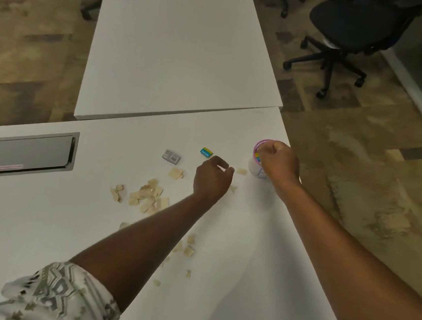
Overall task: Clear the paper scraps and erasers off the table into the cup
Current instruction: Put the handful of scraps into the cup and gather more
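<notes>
A white cup with a pink rim (259, 149) stands near the table's right edge. My right hand (278, 163) hovers over its mouth with the fingers bunched; a colourful bit shows under the fingertips inside the cup. My left hand (213, 178) rests on the table left of the cup, fingers curled, close to a paper scrap (242, 171). A blue-and-yellow eraser (206, 152) lies just beyond the left hand, a grey eraser (171, 156) further left. A heap of beige paper scraps (147, 197) lies left of my left forearm, and more scraps (188, 247) sit between my arms.
The white table (214, 293) ends just right of the cup. A second white table (181, 49) adjoins at the back. A grey cable hatch (19, 155) sits at the left. A black office chair (352, 36) stands on the floor at the right.
</notes>
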{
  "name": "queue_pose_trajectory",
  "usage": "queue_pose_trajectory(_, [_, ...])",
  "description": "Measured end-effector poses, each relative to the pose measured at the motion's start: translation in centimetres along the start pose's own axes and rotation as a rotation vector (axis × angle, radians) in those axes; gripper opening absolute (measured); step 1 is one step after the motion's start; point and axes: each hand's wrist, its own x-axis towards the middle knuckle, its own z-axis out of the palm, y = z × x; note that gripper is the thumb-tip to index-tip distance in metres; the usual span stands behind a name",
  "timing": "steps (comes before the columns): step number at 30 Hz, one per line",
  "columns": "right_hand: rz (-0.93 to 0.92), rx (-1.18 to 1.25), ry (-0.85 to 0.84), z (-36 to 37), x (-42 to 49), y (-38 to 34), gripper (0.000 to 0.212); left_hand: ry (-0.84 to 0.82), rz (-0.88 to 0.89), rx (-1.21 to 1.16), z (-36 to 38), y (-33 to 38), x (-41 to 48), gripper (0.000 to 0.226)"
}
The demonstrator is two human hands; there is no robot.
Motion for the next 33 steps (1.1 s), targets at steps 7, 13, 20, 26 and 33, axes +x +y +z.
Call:
queue_pose_trajectory(7, [-0.149,-0.087,-0.242,6.7,-8.0,1.1,0.019,0.017,-0.001,0.148,-4.3,-9.9,-4.7,0.016])
queue_pose_trajectory(13, [-0.148,-0.24,-0.355,11.0,-11.0,3.2,0.034,0.092,0.063,0.3,-8.6,-16.6,-7.5,0.023])
queue_pose_trajectory(20, [-0.207,-0.421,-0.282,13.0,-10.5,4.5,0.058,0.145,-0.048,0.525,-12.9,-22.3,-9.0,0.054])
queue_pose_trajectory(26, [-0.171,-0.544,-0.331,13.6,-8.2,4.6,0.079,0.077,-0.141,0.628,-14.7,-24.2,-7.4,0.092])
queue_pose_trajectory(33, [-0.194,-0.682,-0.434,15.5,-7.0,3.0,0.084,-0.024,0.012,0.656,-14.3,-23.6,-3.2,0.109])
